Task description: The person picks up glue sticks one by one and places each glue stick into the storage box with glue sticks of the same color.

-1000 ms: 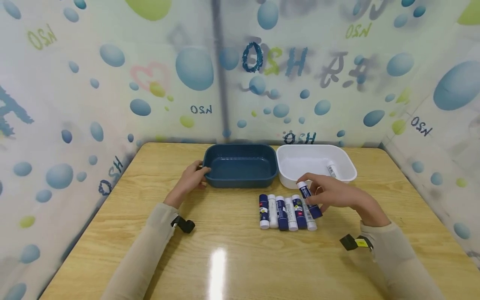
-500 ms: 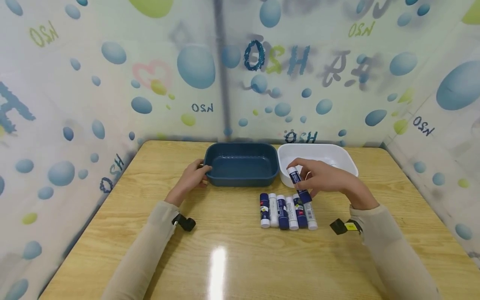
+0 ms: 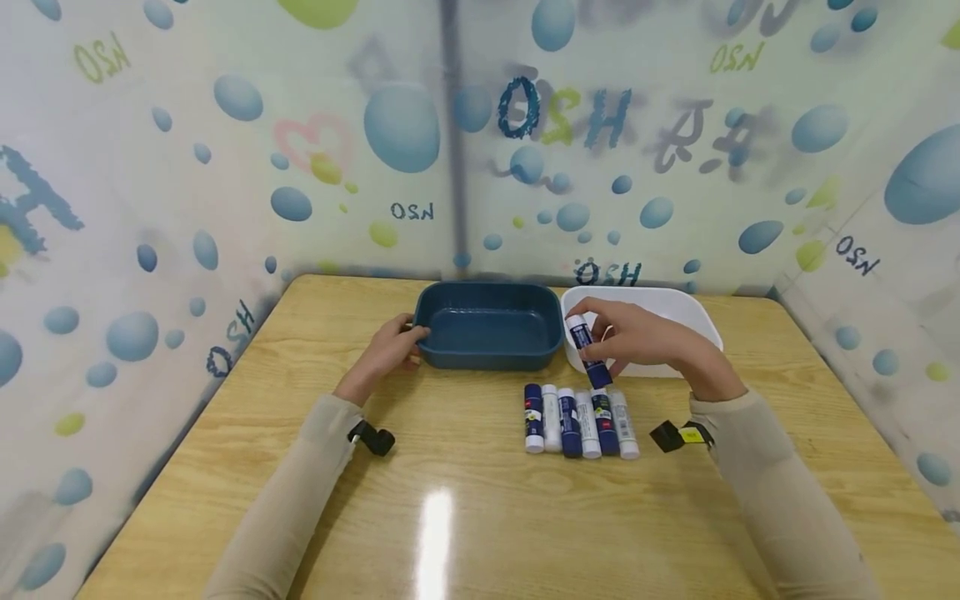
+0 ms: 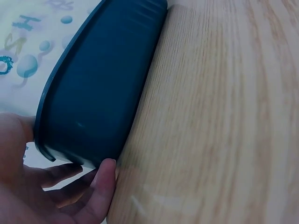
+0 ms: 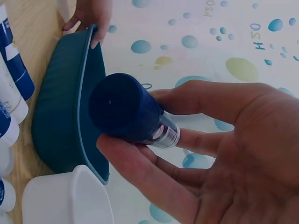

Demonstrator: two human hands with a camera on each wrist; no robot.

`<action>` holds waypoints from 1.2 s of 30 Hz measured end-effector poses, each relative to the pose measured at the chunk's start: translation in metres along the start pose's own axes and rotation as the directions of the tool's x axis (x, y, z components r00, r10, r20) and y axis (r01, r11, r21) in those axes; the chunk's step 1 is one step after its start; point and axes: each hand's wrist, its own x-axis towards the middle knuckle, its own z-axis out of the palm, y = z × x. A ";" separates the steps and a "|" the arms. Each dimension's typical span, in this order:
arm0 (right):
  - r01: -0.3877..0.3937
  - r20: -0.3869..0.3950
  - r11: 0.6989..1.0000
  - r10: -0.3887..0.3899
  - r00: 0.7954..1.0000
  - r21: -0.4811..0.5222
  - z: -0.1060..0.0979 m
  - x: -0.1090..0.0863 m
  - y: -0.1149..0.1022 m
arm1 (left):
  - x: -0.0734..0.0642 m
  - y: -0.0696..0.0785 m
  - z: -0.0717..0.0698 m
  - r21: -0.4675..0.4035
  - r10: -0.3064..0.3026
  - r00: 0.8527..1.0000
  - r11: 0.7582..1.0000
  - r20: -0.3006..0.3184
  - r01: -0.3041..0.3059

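My right hand (image 3: 641,337) holds a glue stick (image 3: 587,348) with a navy cap and a white end, tilted, over the near left part of the white basin (image 3: 686,312). The right wrist view shows its navy end (image 5: 122,106) between thumb and fingers. At the left end of the dark blue basin (image 3: 487,360), my left hand (image 3: 390,348) grips the rim, thumb over the edge and fingers against the outer wall (image 4: 88,93). Several glue sticks (image 3: 570,423), navy and white, lie side by side in a row in front of the basins.
Both basins stand side by side at the back of the wooden table (image 3: 465,500), near a patterned wall covering (image 3: 420,183). The inside of the white basin is largely hidden behind my right hand.
My right hand has carried the glue stick left and up, from the row's right end to the white basin's left part. My left hand stays on the dark blue basin; the view shifts slightly.
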 end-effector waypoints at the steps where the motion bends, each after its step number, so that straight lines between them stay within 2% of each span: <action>1: 0.002 -0.004 1.000 -0.002 1.000 -0.003 -0.001 0.001 -0.001 | 0.000 0.000 0.000 0.002 0.002 1.000 1.000 -0.001 -0.002; 21: -0.028 -0.075 0.999 0.026 0.997 -0.017 -0.017 0.035 -0.025 | -0.001 0.003 0.001 0.012 -0.005 1.000 1.000 -0.007 0.005; 27: -0.008 -0.093 1.000 0.009 0.996 0.005 -0.017 0.050 -0.028 | -0.002 0.002 0.003 -0.003 -0.011 1.000 1.000 -0.004 0.011; 36: -0.055 -0.106 0.997 0.060 0.993 0.051 -0.015 0.084 -0.024 | -0.003 0.000 0.001 -0.001 0.015 1.000 1.000 -0.018 -0.015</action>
